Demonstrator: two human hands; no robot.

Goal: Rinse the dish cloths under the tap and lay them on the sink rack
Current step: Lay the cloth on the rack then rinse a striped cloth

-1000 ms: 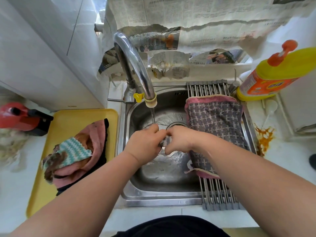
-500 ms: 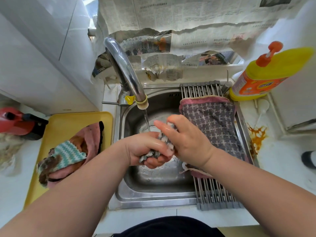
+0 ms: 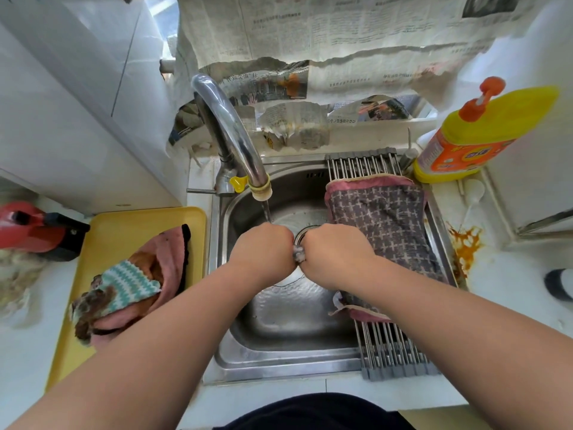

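Observation:
Over the steel sink (image 3: pixel 279 361), my left hand (image 3: pixel 263 249) and my right hand (image 3: pixel 335 252) are both clenched around a small grey-white dish cloth (image 3: pixel 299 254). Only a bit of it shows between the fists. Water runs from the chrome tap (image 3: pixel 229 135) onto my left hand. A purple cross-patterned cloth with a pink border (image 3: pixel 381 231) lies flat on the sink rack (image 3: pixel 393 355) at the right side of the sink. Several more cloths, pink, teal-striped and brown (image 3: pixel 124 283), are piled on a yellow tray (image 3: pixel 124 225) to the left.
A yellow and orange detergent bottle (image 3: pixel 471 138) stands at the back right of the sink. An orange stain (image 3: pixel 465 246) marks the white counter on the right. A red appliance (image 3: pixel 28 228) sits at the far left. Newspaper (image 3: pixel 341 32) covers the wall behind the tap.
My hands dropped from a raised wringing grip back under the tap, side by side. Far less of the cloth shows now. The camera shifted slightly.

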